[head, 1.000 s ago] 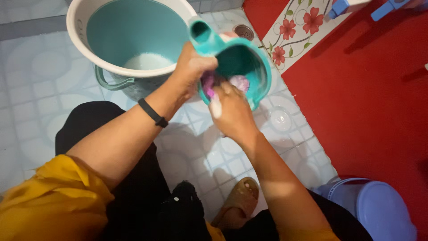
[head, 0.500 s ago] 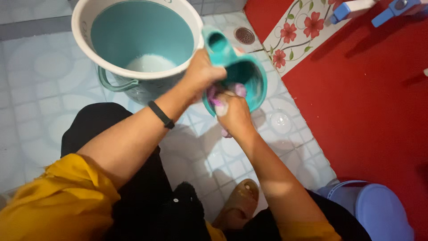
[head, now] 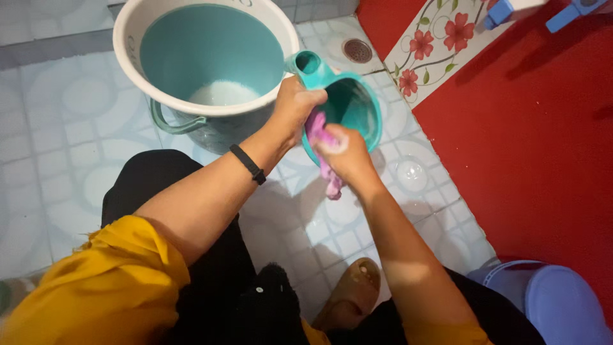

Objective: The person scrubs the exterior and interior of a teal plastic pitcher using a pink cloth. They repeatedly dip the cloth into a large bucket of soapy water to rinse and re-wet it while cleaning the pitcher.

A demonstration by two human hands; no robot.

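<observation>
Since the earlier frame the purple cloth (head: 321,144) has come partly out of the teal dipper (head: 348,108), trailing toward 6 o'clock. Left hand (head: 295,105) clamps the dipper's rim; right hand (head: 345,153) is closed on the cloth. Dipper sits at the bucket's (head: 128,38) 3 o'clock, handle toward 11, mouth tilted toward the person; wiping looks underway, suds remaining

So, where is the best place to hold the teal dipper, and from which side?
By its hollow handle, which sticks out from the rim of the teal dipper toward the bucket. Come from the bucket side, probably as the left hand grips near its base. This leaves the tilted bowl's mouth free for the right hand and pink cloth.
</observation>
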